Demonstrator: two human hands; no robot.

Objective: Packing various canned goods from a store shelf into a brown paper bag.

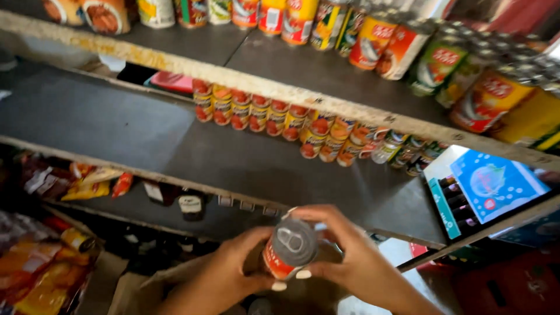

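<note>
While both hands are closing around it, a small tin can (290,248) with a pull-ring lid and a red and white label is sitting low in the middle of the view, in front of and below the edge of the dark middle shelf (146,137). The left hand (224,277) is cupping the can from the left, its fingers curling onto the side and the thumb pressing near the bottom of the label. The right hand (350,256) is wrapping over the can from the right, its fingers arching across the top rim and the thumb lying against the lower side, so both hands are clamped on the can together. Beyond the hands, a row of red and yellow cans (274,119) is standing at the back of that middle shelf, running off to the right into a few green-labelled cans (408,150). Just right of them, an open blue carton of bottles (487,186) is resting near the shelf's right end. Above, taller cans (373,41) with red, yellow and green labels are lining the upper shelf (303,64). To the lower left, orange and yellow snack packets (41,274) are lying in a heap, with more packets (87,186) and a dark bottle (191,205) sitting on the shelf below the middle one.
</note>
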